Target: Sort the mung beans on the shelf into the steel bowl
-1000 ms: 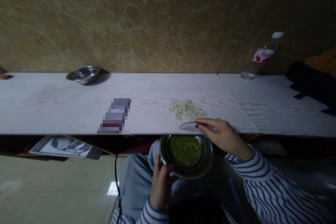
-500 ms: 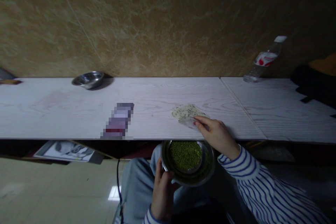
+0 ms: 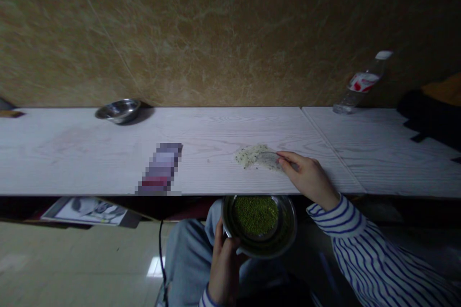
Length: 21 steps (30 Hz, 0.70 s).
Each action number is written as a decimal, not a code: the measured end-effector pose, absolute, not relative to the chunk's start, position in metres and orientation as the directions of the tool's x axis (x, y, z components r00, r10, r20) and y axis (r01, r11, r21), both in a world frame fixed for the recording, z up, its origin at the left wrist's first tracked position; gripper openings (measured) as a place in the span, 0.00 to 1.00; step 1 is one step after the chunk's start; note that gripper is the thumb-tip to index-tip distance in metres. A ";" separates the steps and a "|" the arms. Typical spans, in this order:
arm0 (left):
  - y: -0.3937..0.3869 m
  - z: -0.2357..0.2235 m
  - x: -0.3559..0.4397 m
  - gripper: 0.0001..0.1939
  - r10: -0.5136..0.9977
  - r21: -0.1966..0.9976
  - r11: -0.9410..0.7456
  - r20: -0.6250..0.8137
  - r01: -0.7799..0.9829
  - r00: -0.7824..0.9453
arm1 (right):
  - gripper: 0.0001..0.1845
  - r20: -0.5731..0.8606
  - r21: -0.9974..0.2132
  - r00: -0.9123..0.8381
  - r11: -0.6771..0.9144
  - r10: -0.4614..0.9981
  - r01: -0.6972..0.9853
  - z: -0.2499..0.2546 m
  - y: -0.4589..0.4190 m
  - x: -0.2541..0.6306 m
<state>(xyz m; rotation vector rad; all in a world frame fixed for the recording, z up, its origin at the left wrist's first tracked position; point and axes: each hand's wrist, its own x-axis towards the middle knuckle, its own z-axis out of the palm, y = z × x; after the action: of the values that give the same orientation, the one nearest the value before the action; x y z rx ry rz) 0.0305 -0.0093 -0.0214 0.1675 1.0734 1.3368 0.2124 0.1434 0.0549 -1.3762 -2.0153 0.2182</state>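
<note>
My left hand grips the rim of a steel bowl full of green beans, held just below the table's front edge over my lap. My right hand rests on the white wooden table and pinches a thin clear plastic piece. That piece lies against the right side of a small pile of pale grains with dark specks.
A second steel bowl stands at the back left by the wall. A blurred-out flat item lies left of the grain pile. A plastic water bottle leans at the back right, beside dark cloth. A printed sheet sits under the table.
My right hand has carried the clear plastic piece from the table's front edge above the bowl up to the right side of the grain pile. The pile looks narrower. The bowl stays put.
</note>
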 end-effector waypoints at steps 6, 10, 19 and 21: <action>-0.011 -0.024 0.030 0.35 0.833 0.647 0.311 -0.539 -0.696 -0.130 | 0.15 0.438 -0.465 -0.252 0.458 0.863 0.758 0.058 0.134 0.214; -0.013 -0.023 0.030 0.37 0.828 0.650 0.310 -0.543 -0.694 -0.139 | 0.15 0.452 -0.406 -0.271 0.467 0.850 0.786 0.056 0.134 0.210; -0.013 -0.018 0.031 0.36 0.828 0.649 0.302 -0.542 -0.698 -0.146 | 0.14 0.428 -0.340 -0.368 0.524 0.826 0.781 0.055 0.132 0.208; -0.014 -0.017 0.030 0.35 0.838 0.652 0.303 -0.529 -0.695 -0.131 | 0.14 0.427 -0.357 -0.367 0.527 0.826 0.771 0.057 0.129 0.210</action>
<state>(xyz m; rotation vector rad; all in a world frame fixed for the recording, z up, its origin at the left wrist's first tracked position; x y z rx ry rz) 0.0303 -0.0142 -0.0173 0.1724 1.0701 1.3276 0.2096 0.1292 0.0568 -1.2929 -2.2055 0.1280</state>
